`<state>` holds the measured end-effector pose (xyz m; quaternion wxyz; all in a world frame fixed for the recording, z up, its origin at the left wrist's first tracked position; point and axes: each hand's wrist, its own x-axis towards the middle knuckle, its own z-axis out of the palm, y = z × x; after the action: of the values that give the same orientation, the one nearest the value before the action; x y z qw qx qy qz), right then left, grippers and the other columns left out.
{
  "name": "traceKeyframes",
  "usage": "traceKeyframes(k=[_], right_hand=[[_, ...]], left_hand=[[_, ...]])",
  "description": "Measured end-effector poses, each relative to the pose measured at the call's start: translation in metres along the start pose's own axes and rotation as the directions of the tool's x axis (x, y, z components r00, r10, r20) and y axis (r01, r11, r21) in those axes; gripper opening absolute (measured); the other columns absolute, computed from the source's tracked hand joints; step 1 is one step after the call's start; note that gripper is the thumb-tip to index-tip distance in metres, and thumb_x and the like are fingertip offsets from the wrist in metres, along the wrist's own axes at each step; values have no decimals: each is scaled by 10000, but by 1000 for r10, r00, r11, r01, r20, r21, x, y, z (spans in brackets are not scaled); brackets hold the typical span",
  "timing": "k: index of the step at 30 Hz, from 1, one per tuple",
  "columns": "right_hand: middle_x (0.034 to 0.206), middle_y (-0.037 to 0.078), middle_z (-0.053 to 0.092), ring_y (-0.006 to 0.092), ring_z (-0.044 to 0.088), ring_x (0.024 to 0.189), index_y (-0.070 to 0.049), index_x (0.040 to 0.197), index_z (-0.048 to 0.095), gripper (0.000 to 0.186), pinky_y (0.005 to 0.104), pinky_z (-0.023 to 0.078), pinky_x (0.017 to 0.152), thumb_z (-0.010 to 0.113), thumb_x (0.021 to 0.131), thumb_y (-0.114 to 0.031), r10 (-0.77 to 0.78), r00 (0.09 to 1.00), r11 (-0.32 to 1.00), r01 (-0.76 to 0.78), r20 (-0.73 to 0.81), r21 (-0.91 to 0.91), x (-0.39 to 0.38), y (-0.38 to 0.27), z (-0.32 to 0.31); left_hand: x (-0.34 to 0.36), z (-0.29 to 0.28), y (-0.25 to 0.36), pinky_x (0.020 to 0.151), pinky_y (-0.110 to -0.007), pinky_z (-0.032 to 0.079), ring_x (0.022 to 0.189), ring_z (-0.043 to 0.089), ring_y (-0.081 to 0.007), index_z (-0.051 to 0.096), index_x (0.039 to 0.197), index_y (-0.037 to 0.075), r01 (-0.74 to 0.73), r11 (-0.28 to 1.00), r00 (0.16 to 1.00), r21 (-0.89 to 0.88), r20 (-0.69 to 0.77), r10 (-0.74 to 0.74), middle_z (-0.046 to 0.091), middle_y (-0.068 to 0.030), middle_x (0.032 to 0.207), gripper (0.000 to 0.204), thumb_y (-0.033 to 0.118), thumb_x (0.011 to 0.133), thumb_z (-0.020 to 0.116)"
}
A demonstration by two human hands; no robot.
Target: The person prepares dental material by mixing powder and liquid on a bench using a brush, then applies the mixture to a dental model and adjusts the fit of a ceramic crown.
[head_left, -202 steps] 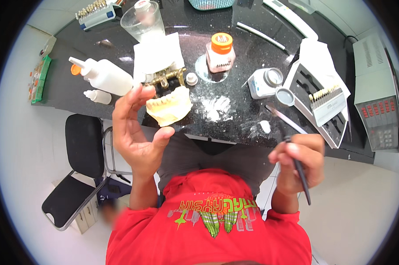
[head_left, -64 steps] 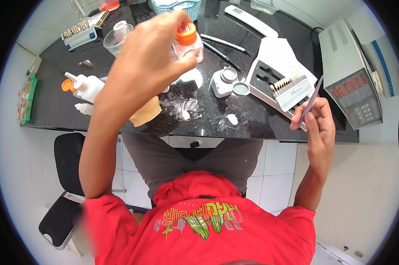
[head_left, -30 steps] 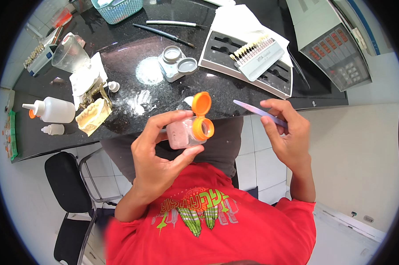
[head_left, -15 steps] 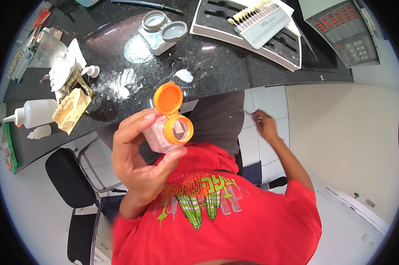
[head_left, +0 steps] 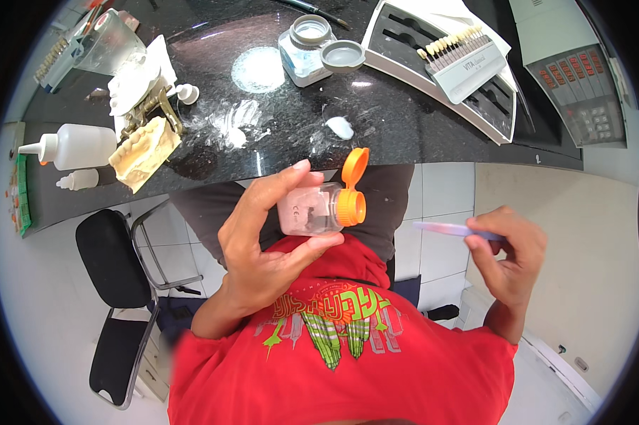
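My left hand [head_left: 263, 244] grips a small clear plastic bottle [head_left: 309, 210] between thumb and fingers. Pink powder lies inside the bottle, which is tipped on its side with its mouth to the right. Its orange flip-top cap [head_left: 355, 168] stands open. Off to the right, my right hand [head_left: 509, 251] pinches a slim, flat lilac stick [head_left: 447, 228], slightly blurred, with a pinkish stretch along it. The stick points left toward the bottle's mouth but stays apart from it. Both hands are in front of the bench edge, above my lap.
On the black bench [head_left: 206, 152] stand an open grey-lidded jar [head_left: 305, 60], a yellowish dental cast [head_left: 144, 154], a white squeeze bottle [head_left: 78, 146], a boxed tooth shade guide [head_left: 468, 71] and a digital panel [head_left: 581, 92]. White powder [head_left: 238, 127] is spilled there. A black chair [head_left: 114, 258] stands left.
My left hand has moved right and turned the bottle so its mouth faces right. My right hand has come closer to me and rightward, with the lilac stick now showing clearly.
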<state>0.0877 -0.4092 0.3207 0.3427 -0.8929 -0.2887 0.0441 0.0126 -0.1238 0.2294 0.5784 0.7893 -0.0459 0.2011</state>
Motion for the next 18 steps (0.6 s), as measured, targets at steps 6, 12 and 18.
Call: traceKeyframes(k=[6, 12, 18], right_hand=[[835, 49, 675, 160, 615, 595, -68, 947, 738, 253, 295, 456, 488, 836, 721, -6, -348, 937, 915, 347, 31, -204, 45, -23, 16], [864, 56, 686, 197, 667, 668, -45, 916, 701, 262, 311, 517, 546, 832, 697, 16, -408, 899, 873, 436, 161, -220, 56, -35, 42], [909, 46, 664, 159, 642, 658, -53, 956, 702, 253, 282, 508, 515, 753, 710, -26, -454, 886, 874, 464, 99, -142, 59, -26, 56]], left_hand=[[-1, 2, 3, 932, -363, 552, 1066, 708, -263, 472, 1435, -10, -34, 999, 999, -1, 9, 34, 717, -180, 1149, 915, 118, 663, 948], [-5, 6, 6, 941, -361, 540, 1047, 705, -272, 452, 1439, -17, -32, 999, 998, 40, -60, 34, 732, -167, 1112, 944, 156, 657, 953], [-4, -2, 2, 973, -356, 537, 1109, 687, -261, 323, 1501, 5, -56, 996, 997, 63, 65, 52, 685, -201, 1193, 1067, 147, 657, 959]])
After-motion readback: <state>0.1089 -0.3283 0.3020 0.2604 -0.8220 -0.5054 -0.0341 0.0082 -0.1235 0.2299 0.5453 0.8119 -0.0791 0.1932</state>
